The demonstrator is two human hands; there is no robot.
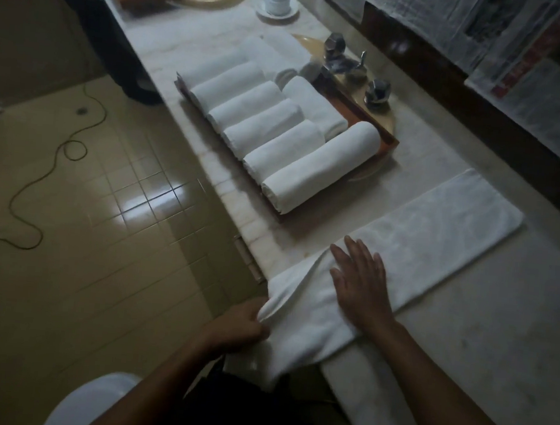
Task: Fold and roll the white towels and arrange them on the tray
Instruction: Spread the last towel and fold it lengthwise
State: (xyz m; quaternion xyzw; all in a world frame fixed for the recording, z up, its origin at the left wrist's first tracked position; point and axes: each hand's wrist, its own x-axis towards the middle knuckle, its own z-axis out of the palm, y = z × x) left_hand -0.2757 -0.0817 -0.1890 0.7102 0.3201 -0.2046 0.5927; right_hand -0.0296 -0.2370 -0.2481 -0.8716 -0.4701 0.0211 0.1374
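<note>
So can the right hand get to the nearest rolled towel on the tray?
Probably yes. The right hand lies flat on the unrolled towel, and only bare counter shows between it and the nearest rolled towel at the near end of the tray. Nothing stands in the way.

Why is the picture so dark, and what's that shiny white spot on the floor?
In the head view the room is dim, so the corners go almost black; the spot is glare on glossy floor tiles; the faucet looks blurry; the flat towel looks brightest.
</note>
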